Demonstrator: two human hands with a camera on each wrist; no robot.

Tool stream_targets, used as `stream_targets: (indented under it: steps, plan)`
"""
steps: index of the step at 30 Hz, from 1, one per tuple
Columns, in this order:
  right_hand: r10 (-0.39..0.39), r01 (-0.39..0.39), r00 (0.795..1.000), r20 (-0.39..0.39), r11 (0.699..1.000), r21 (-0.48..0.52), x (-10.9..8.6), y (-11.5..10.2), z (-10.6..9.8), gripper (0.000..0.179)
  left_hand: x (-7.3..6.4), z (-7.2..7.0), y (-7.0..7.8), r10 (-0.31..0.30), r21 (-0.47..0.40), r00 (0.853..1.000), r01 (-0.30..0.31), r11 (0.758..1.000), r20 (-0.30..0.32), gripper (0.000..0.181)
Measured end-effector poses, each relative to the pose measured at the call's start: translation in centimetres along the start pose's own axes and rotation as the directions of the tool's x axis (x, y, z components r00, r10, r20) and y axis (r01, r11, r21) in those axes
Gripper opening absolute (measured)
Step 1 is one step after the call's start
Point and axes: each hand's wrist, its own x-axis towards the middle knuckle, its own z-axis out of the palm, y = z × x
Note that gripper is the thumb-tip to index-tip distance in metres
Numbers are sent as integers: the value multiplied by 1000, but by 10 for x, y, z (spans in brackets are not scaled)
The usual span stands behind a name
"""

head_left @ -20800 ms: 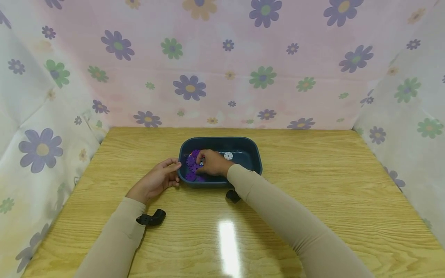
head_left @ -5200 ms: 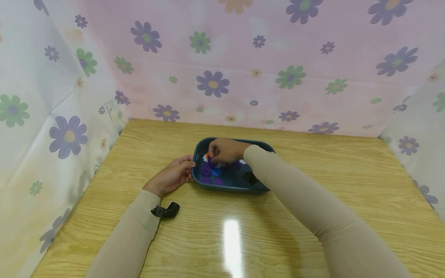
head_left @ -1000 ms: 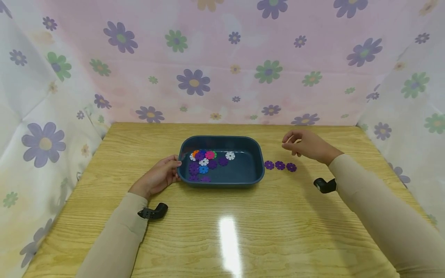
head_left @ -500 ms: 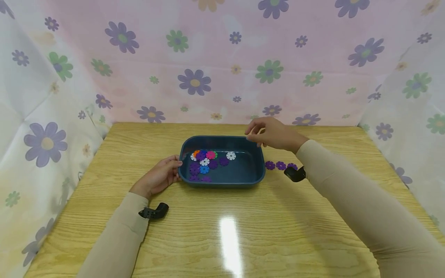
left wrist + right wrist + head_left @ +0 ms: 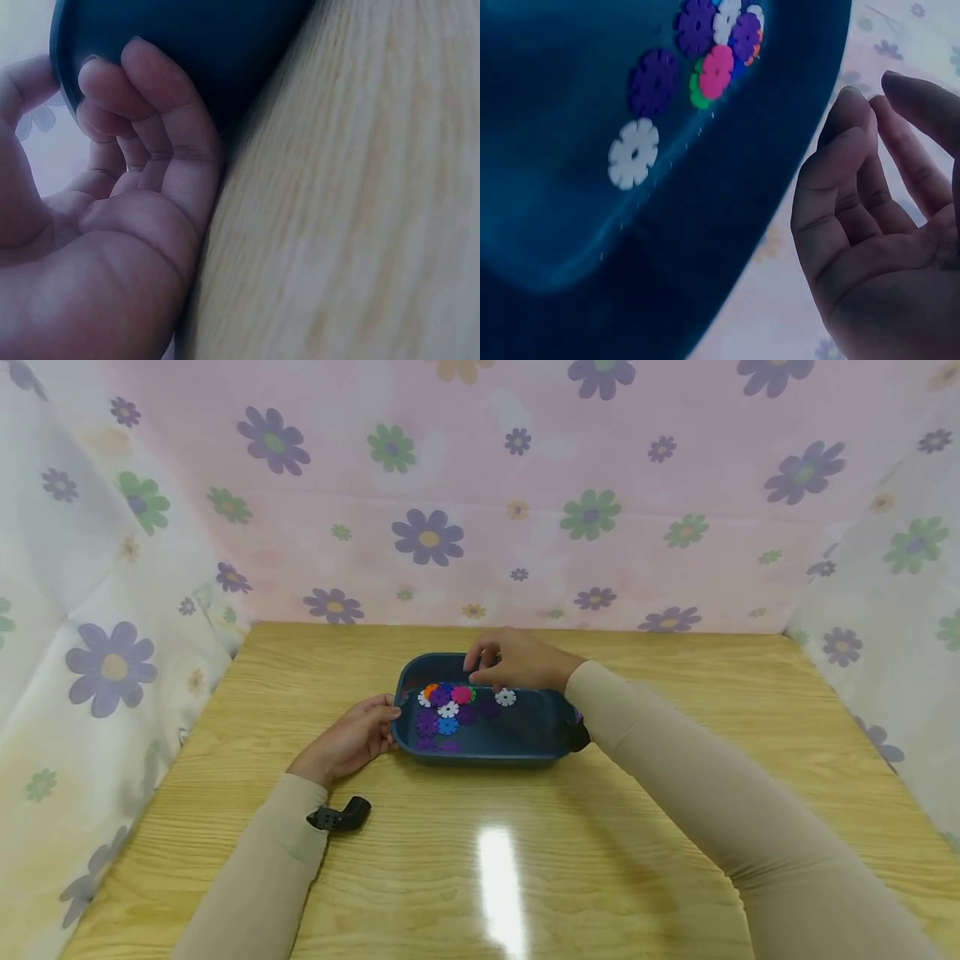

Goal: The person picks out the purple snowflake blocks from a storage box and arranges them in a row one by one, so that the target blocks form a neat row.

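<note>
A dark blue plastic tub (image 5: 510,745) sits on the table, holding several notched snowflake discs. Most lie in its left half: purple discs (image 5: 427,722), a blue disc (image 5: 447,726), a pink disc (image 5: 461,694) and white, orange and green ones. One white disc (image 5: 506,697) lies nearer the middle. My left hand (image 5: 345,742) pinches the tub's left rim, thumb over the edge and fingers (image 5: 161,82) against the outer wall. Above the tub's back part hovers my right hand (image 5: 521,662), fingers loosely bent; the right wrist view shows nothing between them.
The wood-grain table (image 5: 420,860) stretches around the tub, with a flowered cloth (image 5: 517,543) behind and at both sides. My right sleeve (image 5: 675,777) covers the table just right of the tub. A black wrist mount (image 5: 341,817) juts out from my left sleeve.
My right hand has swung left from beside the tub to over it. The row of three purple discs on the table is now almost wholly behind my sleeve. My left hand keeps its grip.
</note>
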Motion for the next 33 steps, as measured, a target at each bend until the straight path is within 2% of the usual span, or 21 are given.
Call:
stream_targets:
  steps: [9, 17, 23, 33]
  plan:
    - [25, -23, 998, 65, 999, -29, 26, 6, 23, 23, 2, 0, -5, -26, -17, 999, 25, 1000, -29, 9]
    - [53, -47, 996, 70, 995, -83, 44, 8, 32, 23, 3, -1, -3, -6, 9, 1000, 6, 1000, -28, 13]
    - [38, -27, 993, 109, 994, -106, 53, 8, 39, 25, 2, -1, -3, -14, 7, 1000, 14, 1000, -28, 12]
    - [37, -18, 993, 110, 986, -166, 63, 6, 49, 30, 1, -1, -2, -16, 5, 1000, 16, 1000, -23, 12]
